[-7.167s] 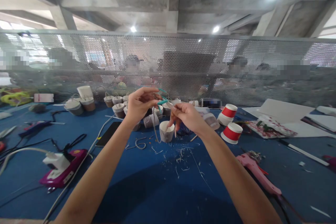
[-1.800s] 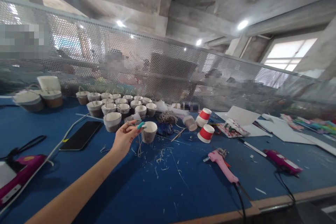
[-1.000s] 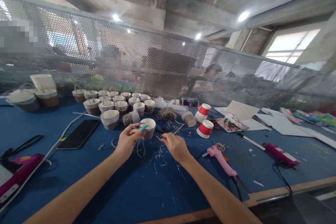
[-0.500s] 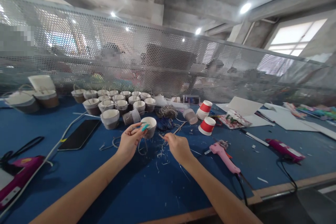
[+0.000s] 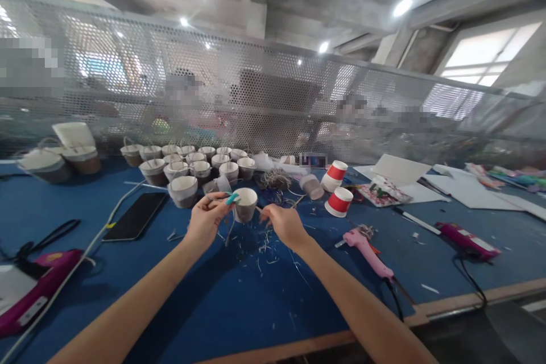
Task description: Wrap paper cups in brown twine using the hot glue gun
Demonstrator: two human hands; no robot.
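Note:
My left hand (image 5: pixel 207 219) is pinched just left of a small white-rimmed grey cup (image 5: pixel 245 207), which stands upright. Bright teal shows at its fingertips, and a thin grey cord (image 5: pixel 230 232) hangs below them. On the cup's other side, my right hand (image 5: pixel 285 225) has its fingers closed on a thin cord end (image 5: pixel 258 209) pointing at the cup wall. Whether the two pieces are one cord I cannot tell. Behind stand several similar cups, many with cord handles; one cup (image 5: pixel 216 185) lies tipped. A tangle of grey cord (image 5: pixel 275 178) lies behind my right hand.
A pink glue gun (image 5: pixel 369 253) lies right, with a magenta tool (image 5: pixel 469 240) beyond it. Red-and-white paper cups (image 5: pixel 339 202) stand upside down. Left are a black phone (image 5: pixel 135 216), a white cable (image 5: pixel 96 239) and another magenta tool (image 5: pixel 46 281). A perforated metal screen (image 5: pixel 273 102) stands behind.
My right hand has risen slightly and brought the cord end nearer the cup wall. The cord loop under my left hand has shifted. The whole view has moved a little.

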